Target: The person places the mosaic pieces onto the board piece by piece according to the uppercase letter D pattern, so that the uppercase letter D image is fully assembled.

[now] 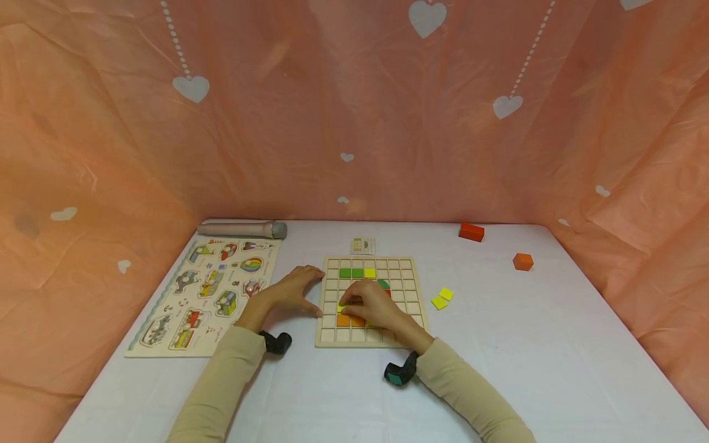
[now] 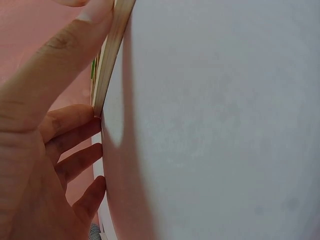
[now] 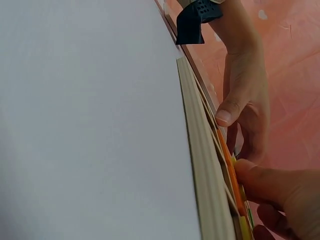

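Note:
A wooden grid board (image 1: 327, 336) lies on the white table with colored square tiles in some of its cells. My right hand (image 1: 378, 306) reaches over it and pinches a yellow tile (image 1: 340, 308) at a cell near the left side. Just below sit orange tiles (image 1: 343, 320). Green tiles (image 1: 346, 272) and a yellow one fill part of an upper row; a red tile (image 1: 387, 293) shows partly past my knuckles. My left hand (image 1: 290, 290) rests against the board's left edge, its thumb and fingers spread, as the left wrist view also shows.
Two loose yellow tiles (image 1: 439, 303) lie right of the board. A small pattern card (image 1: 362, 245) is behind it. Left stand a picture puzzle board (image 1: 166, 304) and a microphone (image 1: 238, 229). A red block (image 1: 471, 232) and an orange block (image 1: 523, 261) sit back right.

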The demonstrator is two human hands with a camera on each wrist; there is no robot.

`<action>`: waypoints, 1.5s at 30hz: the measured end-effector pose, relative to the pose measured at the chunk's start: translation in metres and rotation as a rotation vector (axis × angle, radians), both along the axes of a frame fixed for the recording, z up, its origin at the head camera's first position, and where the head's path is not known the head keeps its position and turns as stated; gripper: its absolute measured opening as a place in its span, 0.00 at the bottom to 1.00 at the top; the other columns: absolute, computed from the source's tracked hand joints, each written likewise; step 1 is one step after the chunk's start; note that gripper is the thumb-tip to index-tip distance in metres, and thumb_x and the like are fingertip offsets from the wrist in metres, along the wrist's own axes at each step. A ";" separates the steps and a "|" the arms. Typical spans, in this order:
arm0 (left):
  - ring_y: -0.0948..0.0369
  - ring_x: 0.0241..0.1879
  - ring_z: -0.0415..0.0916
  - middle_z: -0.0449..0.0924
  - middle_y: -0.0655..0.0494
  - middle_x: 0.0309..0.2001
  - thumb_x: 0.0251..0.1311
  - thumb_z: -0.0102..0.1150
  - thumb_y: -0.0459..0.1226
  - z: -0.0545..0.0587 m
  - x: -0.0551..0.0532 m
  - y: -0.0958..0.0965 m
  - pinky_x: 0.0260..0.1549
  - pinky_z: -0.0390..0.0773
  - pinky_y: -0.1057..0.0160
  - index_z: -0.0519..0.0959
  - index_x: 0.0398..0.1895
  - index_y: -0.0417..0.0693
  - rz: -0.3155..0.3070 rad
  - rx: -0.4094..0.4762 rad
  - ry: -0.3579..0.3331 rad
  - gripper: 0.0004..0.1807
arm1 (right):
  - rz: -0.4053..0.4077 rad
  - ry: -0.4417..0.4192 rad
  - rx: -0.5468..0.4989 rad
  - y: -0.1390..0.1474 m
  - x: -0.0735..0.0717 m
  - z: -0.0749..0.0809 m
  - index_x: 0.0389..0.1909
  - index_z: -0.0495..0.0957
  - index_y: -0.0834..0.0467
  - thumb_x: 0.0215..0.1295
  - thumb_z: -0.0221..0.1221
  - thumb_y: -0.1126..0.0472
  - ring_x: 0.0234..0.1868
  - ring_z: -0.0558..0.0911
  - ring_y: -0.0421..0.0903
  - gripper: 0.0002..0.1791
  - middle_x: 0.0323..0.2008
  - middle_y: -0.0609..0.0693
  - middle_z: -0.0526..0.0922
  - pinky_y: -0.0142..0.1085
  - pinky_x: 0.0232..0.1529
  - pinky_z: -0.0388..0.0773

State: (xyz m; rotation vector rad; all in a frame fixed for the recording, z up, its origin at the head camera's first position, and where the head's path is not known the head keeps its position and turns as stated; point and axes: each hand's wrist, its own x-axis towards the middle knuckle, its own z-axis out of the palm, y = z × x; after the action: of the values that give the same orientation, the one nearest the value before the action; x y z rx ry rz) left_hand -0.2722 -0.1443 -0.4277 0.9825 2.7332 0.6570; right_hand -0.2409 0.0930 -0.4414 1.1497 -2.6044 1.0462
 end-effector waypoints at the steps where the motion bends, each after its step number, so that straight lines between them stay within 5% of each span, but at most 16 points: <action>1: 0.45 0.64 0.57 0.64 0.40 0.63 0.38 0.74 0.51 0.000 0.000 0.000 0.65 0.57 0.48 0.65 0.62 0.34 -0.001 -0.001 0.002 0.49 | 0.003 0.008 0.002 0.000 -0.001 0.000 0.30 0.85 0.56 0.53 0.67 0.61 0.39 0.78 0.41 0.04 0.31 0.45 0.85 0.34 0.44 0.73; 19: 0.44 0.64 0.56 0.63 0.39 0.63 0.39 0.74 0.51 0.001 0.002 -0.001 0.65 0.56 0.47 0.64 0.62 0.34 0.003 -0.001 -0.005 0.49 | 0.097 0.115 0.131 0.004 -0.001 0.006 0.34 0.84 0.58 0.56 0.64 0.64 0.41 0.78 0.43 0.05 0.34 0.47 0.84 0.38 0.52 0.70; 31: 0.45 0.64 0.57 0.64 0.40 0.63 0.38 0.74 0.51 0.001 0.001 0.000 0.65 0.56 0.48 0.65 0.61 0.35 0.000 0.003 0.001 0.48 | 0.070 0.132 0.170 0.008 -0.002 0.004 0.32 0.85 0.55 0.56 0.65 0.61 0.43 0.77 0.43 0.04 0.33 0.45 0.84 0.37 0.51 0.70; 41: 0.44 0.64 0.57 0.64 0.39 0.63 0.38 0.74 0.50 0.002 0.002 0.001 0.65 0.57 0.47 0.65 0.61 0.34 0.003 0.003 0.007 0.48 | 0.018 0.007 0.082 0.021 -0.002 0.009 0.42 0.83 0.56 0.62 0.60 0.58 0.49 0.72 0.43 0.10 0.43 0.46 0.79 0.39 0.51 0.71; 45: 0.44 0.63 0.58 0.64 0.38 0.62 0.38 0.74 0.50 0.002 0.003 0.000 0.65 0.57 0.47 0.65 0.61 0.33 -0.004 0.005 0.021 0.48 | -0.002 0.035 -0.004 0.035 -0.004 0.014 0.46 0.81 0.59 0.61 0.61 0.60 0.50 0.73 0.47 0.13 0.46 0.50 0.79 0.42 0.49 0.74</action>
State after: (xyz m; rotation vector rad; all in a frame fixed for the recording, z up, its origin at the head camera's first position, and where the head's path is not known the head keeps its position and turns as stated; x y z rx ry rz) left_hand -0.2695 -0.1438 -0.4259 1.0020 2.7484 0.6568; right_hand -0.2449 0.1279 -0.4273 1.1529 -2.5747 1.0214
